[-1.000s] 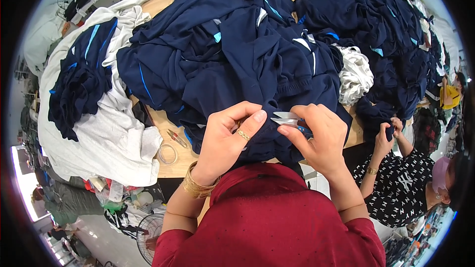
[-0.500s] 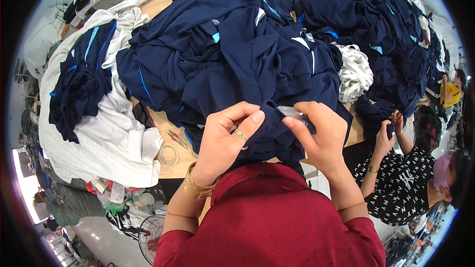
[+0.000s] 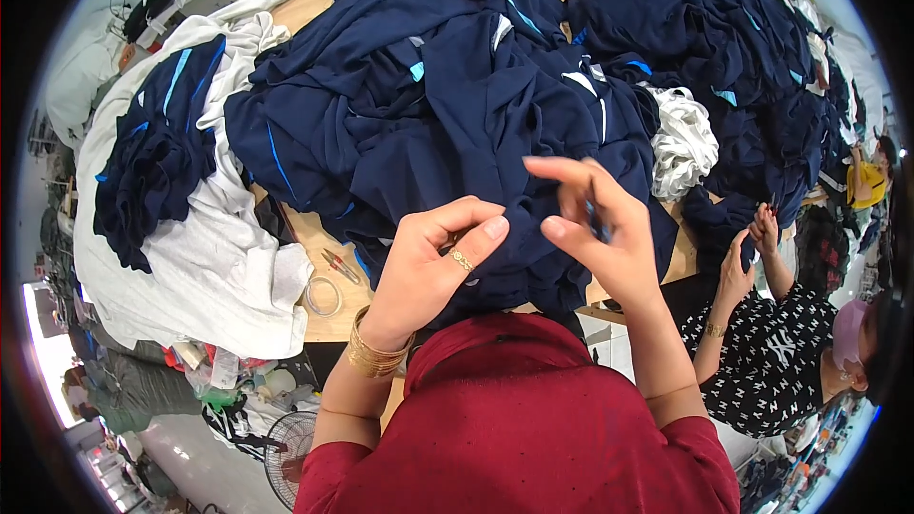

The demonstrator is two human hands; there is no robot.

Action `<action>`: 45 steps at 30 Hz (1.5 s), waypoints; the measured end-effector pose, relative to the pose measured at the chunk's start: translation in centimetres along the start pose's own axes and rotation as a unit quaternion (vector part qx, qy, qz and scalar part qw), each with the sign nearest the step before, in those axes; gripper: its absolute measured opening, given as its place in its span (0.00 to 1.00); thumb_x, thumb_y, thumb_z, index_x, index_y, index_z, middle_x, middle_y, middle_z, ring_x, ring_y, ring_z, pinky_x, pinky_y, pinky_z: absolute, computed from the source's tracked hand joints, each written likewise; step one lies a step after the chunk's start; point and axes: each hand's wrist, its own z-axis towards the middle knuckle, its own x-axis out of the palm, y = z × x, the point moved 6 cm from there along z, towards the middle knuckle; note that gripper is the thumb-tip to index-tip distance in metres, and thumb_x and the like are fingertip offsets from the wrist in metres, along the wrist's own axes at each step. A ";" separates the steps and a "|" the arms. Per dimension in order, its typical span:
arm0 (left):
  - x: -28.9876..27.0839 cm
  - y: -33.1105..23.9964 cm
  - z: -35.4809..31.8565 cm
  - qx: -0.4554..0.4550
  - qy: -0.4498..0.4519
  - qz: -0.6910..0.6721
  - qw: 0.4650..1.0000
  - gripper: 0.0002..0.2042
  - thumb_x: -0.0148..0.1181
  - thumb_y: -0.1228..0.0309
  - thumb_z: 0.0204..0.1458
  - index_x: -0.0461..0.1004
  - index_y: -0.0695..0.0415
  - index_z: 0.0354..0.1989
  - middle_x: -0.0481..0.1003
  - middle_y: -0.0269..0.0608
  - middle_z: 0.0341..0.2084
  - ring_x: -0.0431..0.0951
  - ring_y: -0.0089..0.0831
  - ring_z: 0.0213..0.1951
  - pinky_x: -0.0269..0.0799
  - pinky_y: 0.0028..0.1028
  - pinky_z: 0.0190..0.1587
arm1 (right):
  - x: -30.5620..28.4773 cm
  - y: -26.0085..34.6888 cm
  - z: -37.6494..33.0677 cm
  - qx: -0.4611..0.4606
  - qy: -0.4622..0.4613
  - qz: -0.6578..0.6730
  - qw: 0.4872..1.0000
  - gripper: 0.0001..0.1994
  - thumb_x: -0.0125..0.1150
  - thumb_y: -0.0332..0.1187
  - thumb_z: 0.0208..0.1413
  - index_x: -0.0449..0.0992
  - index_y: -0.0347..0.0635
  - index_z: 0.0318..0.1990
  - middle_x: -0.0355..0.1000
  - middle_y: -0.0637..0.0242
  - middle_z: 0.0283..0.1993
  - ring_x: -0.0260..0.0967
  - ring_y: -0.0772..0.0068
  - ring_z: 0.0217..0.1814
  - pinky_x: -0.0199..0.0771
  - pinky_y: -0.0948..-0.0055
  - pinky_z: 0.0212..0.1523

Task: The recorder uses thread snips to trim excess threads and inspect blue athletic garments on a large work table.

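Left hand (image 3: 430,262), lower centre of the frame: resting on the navy garment (image 3: 457,148), thumb and forefinger pressed together on a fold of the cloth, ring on one finger, gold bangles (image 3: 373,352) at the wrist.

Right hand (image 3: 598,228), just right of centre: lifted slightly above the cloth, fingers curled, pinching a small dark tool (image 3: 598,221) between thumb and fingers; kind of tool too small to tell.

Navy garment: lying on top of a large heap of like dark blue garments with light blue and white trim, filling the centre of the wooden table (image 3: 338,300), near edge hanging toward the red shirt (image 3: 519,419) at the bottom of the frame.

Second navy heap (image 3: 733,48): occupying the upper right. White bundle (image 3: 681,143): sitting between the two heaps. White cloth (image 3: 209,266): draping over the table edge at left, carrying a smaller navy pile (image 3: 152,162). Small scissors (image 3: 339,265) and clear tape ring (image 3: 324,297): lying on bare wood just left of the left hand.

Co-worker's hands (image 3: 747,247), right edge: working on navy cloth near the table rim, sleeve in black patterned fabric (image 3: 776,362).
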 end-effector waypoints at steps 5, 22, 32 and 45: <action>-0.4 -0.6 0.4 -0.011 0.073 0.031 0.997 0.08 0.59 0.71 0.51 0.74 0.65 0.33 0.72 0.28 0.24 0.68 0.13 0.30 0.64 0.16 0.34 | 1.2 -2.5 1.9 0.017 0.177 0.115 0.977 0.08 0.62 0.32 0.48 0.74 0.36 0.32 0.68 0.74 0.29 0.62 0.86 0.32 0.58 0.85 0.33; -6.3 4.2 0.0 -0.041 0.001 -0.196 0.980 0.05 0.54 0.75 0.54 0.68 0.60 0.38 0.71 0.26 0.26 0.69 0.10 0.29 0.63 0.12 0.33 | -2.1 -4.5 3.5 -0.045 -0.078 -0.115 0.989 0.12 0.60 0.28 0.48 0.74 0.43 0.42 0.73 0.70 0.38 0.69 0.76 0.40 0.66 0.76 0.39; -7.0 3.7 -0.3 0.067 -0.115 -0.309 0.942 0.10 0.38 0.69 0.62 0.58 0.55 0.49 0.72 0.41 0.43 0.76 0.33 0.44 0.75 0.34 0.43 | 3.4 -3.1 0.6 -0.112 0.095 -0.122 0.982 0.07 0.66 0.22 0.37 0.76 0.40 0.26 0.69 0.69 0.35 0.60 0.85 0.27 0.60 0.83 0.29; -7.2 5.6 -0.1 -0.001 -0.111 -0.497 0.861 0.15 0.36 0.65 0.63 0.61 0.58 0.53 0.71 0.40 0.46 0.74 0.33 0.47 0.71 0.33 0.49 | 7.8 -5.7 2.3 -0.022 0.011 0.082 0.996 0.24 0.68 0.27 0.40 0.71 0.43 0.48 0.66 0.68 0.39 0.63 0.78 0.41 0.63 0.79 0.39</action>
